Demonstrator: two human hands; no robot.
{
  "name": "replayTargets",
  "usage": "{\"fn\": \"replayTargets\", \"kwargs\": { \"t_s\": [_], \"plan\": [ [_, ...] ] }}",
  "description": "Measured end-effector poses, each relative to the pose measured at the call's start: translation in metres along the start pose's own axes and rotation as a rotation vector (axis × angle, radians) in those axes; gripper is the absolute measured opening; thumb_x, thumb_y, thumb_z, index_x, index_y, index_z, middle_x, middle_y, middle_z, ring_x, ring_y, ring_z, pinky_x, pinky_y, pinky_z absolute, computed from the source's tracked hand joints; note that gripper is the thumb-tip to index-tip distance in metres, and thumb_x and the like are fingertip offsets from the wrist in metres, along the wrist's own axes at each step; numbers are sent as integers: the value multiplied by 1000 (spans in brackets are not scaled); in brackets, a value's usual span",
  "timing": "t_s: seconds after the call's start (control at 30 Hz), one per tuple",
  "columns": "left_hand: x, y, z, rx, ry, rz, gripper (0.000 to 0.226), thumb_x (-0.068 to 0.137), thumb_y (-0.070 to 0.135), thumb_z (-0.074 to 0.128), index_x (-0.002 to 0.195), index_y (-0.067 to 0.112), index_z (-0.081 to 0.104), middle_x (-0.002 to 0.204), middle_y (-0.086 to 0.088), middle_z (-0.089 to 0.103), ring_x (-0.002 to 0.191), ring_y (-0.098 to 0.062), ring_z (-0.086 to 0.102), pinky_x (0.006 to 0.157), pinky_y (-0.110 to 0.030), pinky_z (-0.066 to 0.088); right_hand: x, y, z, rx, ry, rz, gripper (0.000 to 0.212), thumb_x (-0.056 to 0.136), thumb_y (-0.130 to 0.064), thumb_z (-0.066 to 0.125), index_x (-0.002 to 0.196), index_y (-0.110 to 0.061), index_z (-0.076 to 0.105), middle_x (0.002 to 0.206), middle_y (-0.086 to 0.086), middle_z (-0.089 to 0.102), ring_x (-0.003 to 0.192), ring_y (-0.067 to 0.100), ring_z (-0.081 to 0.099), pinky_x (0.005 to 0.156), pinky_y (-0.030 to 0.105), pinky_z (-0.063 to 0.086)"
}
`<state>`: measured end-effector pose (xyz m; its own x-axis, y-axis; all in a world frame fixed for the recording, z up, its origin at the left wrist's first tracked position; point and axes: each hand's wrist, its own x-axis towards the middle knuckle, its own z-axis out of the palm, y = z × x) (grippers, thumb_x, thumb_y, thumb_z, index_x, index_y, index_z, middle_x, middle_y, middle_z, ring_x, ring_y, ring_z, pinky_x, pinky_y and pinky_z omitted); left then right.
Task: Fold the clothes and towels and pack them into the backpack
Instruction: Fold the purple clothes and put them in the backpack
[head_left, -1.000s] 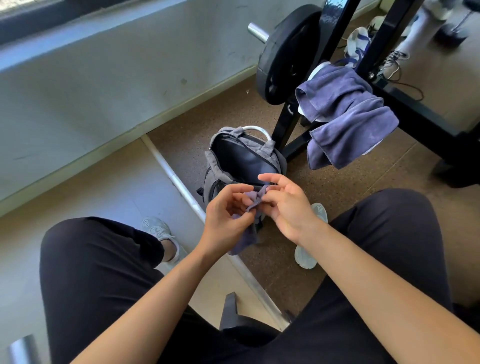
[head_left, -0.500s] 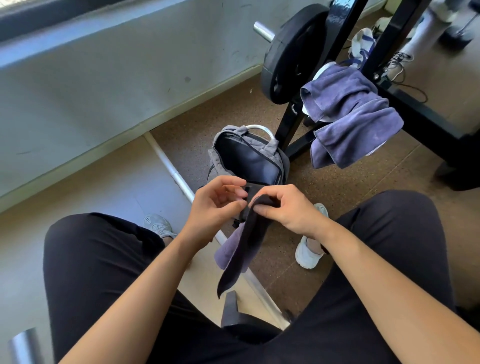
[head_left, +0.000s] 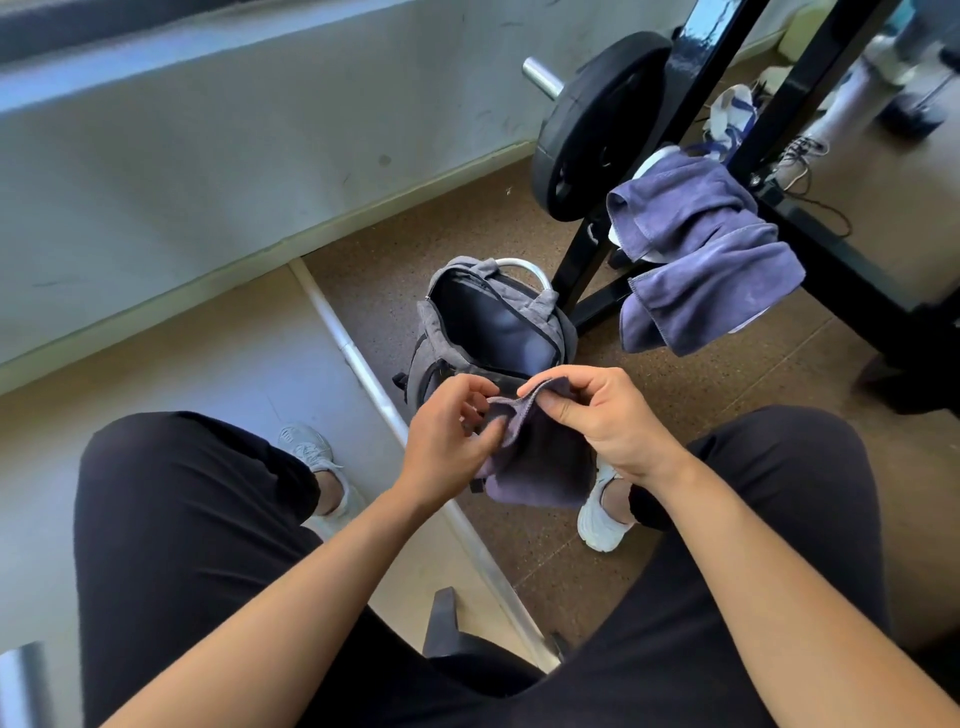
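Both hands, left hand (head_left: 447, 436) and right hand (head_left: 602, 421), pinch a small purple towel (head_left: 540, 462) before the unzipped backpack (head_left: 488, 327).

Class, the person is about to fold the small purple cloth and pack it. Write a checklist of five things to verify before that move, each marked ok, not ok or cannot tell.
1. Grip on both sides: left hand and right hand each pinch the small purple cloth at its top edge. Ok.
2. Backpack open: it stands on the floor, main compartment unzipped. Ok.
3. Cloth folded flat: it hangs bunched between the hands. Not ok.
4. Room inside the backpack: the inside is dark. Cannot tell.
5. Other towels packed: the purple towels hang on the rack. Not ok.
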<state>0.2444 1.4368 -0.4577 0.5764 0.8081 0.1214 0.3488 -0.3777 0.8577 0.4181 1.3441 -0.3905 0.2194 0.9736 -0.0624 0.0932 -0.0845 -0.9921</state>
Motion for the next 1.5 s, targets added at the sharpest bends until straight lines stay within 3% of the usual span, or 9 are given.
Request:
{"fn": "replayTargets", "kwargs": {
  "t_s": [0.17, 0.27, 0.4, 0.57, 0.7, 0.8, 1.03, 1.3, 1.5],
  "plan": [
    [9, -9, -5, 76, -58, 117, 14, 88, 21, 71, 99, 22, 78, 97, 6, 58, 93, -12, 57, 81, -31, 49, 0, -1, -8, 41, 24, 40, 21, 95, 1, 61, 95, -14, 75, 90, -5, 77, 90, 6, 69, 85, 18, 50],
    [10, -9, -8, 4, -54, 80, 10, 92, 17, 69, 96, 26, 72, 88, 20, 65, 85, -1, 60, 78, -33, 51, 2, -1, -16, -8, 112, 39, 20, 96, -1, 62, 95, -16, 75, 88, -6, 76, 88, 7, 68, 85, 20, 50],
    [5, -3, -9, -88, -90, 33, 28, 95, 7, 64, 95, 35, 58, 82, 14, 67, 75, -7, 65, 73, -32, 57, 4, -1, -21, -109, 297, 15, 16, 96, -4, 63, 96, -13, 76, 83, -7, 76, 84, 5, 68, 81, 20, 52],
    [-5, -4, 3, 12, -196, 194, 26, 93, 16, 56, 102, 22, 80, 94, 8, 70, 85, -10, 67, 75, -36, 57, 6, -3, -15, -164, 374, -15, 11, 95, -7, 64, 96, -8, 75, 84, 2, 74, 80, 5, 65, 77, 20, 51],
    [-13, 6, 16, 59, -189, 130, 33, 89, 46, 68, 110, 24, 80, 101, 9, 70, 89, -7, 66, 77, -36, 56, 4, -5, -12, -189, 346, -21, 11, 96, -9, 64, 94, -4, 74, 84, 14, 73, 81, 10, 64, 76, 29, 52],
    [-14, 17, 22, 84, -113, 65, 44, 85, 63, 65, 105, 26, 80, 96, 11, 67, 87, -6, 62, 75, -32, 54, 1, -8, -8, -184, 290, -41, 10, 95, -6, 65, 94, -6, 74, 85, 10, 75, 84, 9, 68, 79, 24, 52],
    [0, 31, 19, 217, 42, -27, 42, 81, 51, 54, 68, 15, 71, 75, 6, 63, 71, -17, 59, 64, -36, 48, -1, -9, -8, -183, 145, -73, 10, 92, -2, 69, 97, -3, 76, 87, 3, 76, 84, 3, 70, 82, 16, 50],
    [13, -19, -3, 417, -473, 2, 45, 100, 46, 55, 81, 11, 76, 90, -1, 61, 78, -19, 55, 68, -37, 46, 0, -6, -40, -173, 288, -73, 17, 94, -5, 66, 96, -18, 76, 83, -13, 75, 84, 2, 67, 83, 18, 50],
    [15, -35, -19, 517, -534, 52, 38, 101, 42, 59, 83, 13, 73, 89, -1, 45, 76, -18, 48, 66, -35, 37, 3, 7, -56, -131, 443, -33, 18, 94, -11, 66, 94, -25, 77, 86, -5, 73, 88, 9, 65, 91, 30, 51]
  ]
}}
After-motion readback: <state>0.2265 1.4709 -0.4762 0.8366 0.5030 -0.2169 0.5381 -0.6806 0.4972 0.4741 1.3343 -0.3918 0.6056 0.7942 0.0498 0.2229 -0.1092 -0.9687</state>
